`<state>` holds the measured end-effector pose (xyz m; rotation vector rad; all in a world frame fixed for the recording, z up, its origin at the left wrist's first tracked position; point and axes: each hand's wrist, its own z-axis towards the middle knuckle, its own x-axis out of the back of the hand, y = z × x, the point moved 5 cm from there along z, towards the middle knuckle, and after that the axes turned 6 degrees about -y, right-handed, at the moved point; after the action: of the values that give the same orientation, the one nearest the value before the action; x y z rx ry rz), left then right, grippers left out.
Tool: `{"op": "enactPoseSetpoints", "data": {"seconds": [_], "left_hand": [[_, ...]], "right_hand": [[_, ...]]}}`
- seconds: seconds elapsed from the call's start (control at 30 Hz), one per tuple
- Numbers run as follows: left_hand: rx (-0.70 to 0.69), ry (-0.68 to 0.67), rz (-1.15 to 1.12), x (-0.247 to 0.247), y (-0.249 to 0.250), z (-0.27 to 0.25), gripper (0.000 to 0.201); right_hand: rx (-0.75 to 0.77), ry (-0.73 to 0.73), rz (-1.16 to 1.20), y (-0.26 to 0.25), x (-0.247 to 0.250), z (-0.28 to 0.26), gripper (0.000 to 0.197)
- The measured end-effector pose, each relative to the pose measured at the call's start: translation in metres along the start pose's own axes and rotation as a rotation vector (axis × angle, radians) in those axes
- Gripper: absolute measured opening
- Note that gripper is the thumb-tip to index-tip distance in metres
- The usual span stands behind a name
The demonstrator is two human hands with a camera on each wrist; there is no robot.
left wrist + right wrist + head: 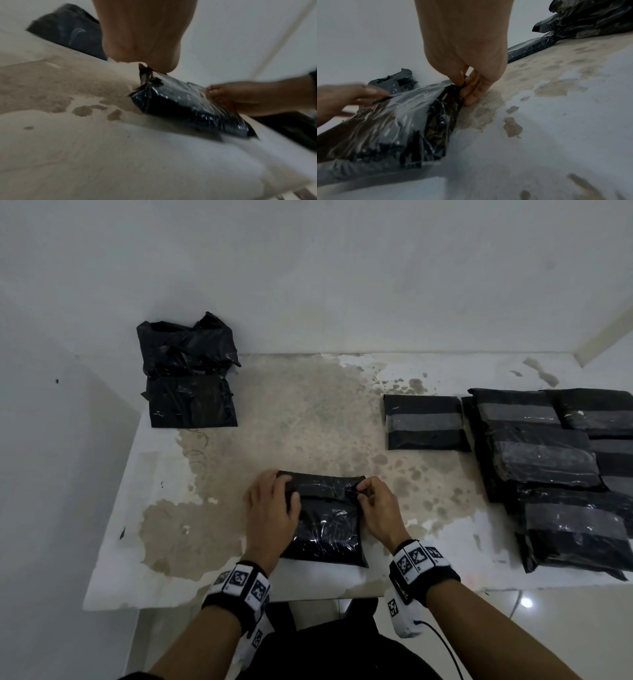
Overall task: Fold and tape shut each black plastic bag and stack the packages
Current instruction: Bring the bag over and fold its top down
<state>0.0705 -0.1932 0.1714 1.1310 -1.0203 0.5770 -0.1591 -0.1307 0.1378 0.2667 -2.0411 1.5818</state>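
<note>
The black bag (325, 518) lies at the near edge of the table (113, 573), right in front of you, its top flap turned down. Your left hand (270, 508) presses flat on the left end of the fold; your right hand (376, 508) pinches the bunched right corner. Pull that corner taut and tuck it under before you reach for tape, or the crease will likely spring open. Farther right the taped packages (548, 460) wait; far left, the loose bags (188, 371).
</note>
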Motion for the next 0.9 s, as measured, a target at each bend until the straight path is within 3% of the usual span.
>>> {"op": "enactPoseSetpoints", "data": {"seconds": [0.1, 0.17, 0.23, 0.3, 0.37, 0.43, 0.6, 0.9], "left_hand": [[-0.335, -0.167, 0.191, -0.018, 0.022, -0.008, 0.058], [-0.388, -0.299, 0.282, -0.031, 0.020, -0.014, 0.064], [-0.379, -0.367, 0.315, -0.038, 0.015, -0.017, 0.066], [-0.375, -0.389, 0.330, -0.040, 0.013, -0.019, 0.066], [-0.368, -0.393, 0.330, -0.039, 0.013, -0.019, 0.066], [-0.362, -0.401, 0.324, -0.038, 0.014, -0.019, 0.067], [-0.265, -0.390, 0.301, -0.035, 0.008, -0.022, 0.069], [0.020, -0.333, 0.019, -0.033, -0.013, -0.036, 0.082]], "right_hand": [[-0.019, 0.005, -0.037, 0.000, -0.001, 0.000, 0.020], [-0.027, 0.023, -0.090, -0.005, -0.002, -0.003, 0.019], [0.029, 0.112, -0.245, -0.015, 0.002, -0.008, 0.020], [0.202, 0.195, -0.498, -0.033, -0.001, -0.016, 0.024], [0.415, 0.107, -0.640, -0.045, -0.020, -0.024, 0.030], [0.509, -0.061, -0.738, -0.041, -0.044, -0.033, 0.047], [0.429, -0.168, -0.870, -0.021, -0.047, -0.040, 0.065], [0.232, -0.117, -0.779, -0.004, -0.038, -0.057, 0.074]]}}
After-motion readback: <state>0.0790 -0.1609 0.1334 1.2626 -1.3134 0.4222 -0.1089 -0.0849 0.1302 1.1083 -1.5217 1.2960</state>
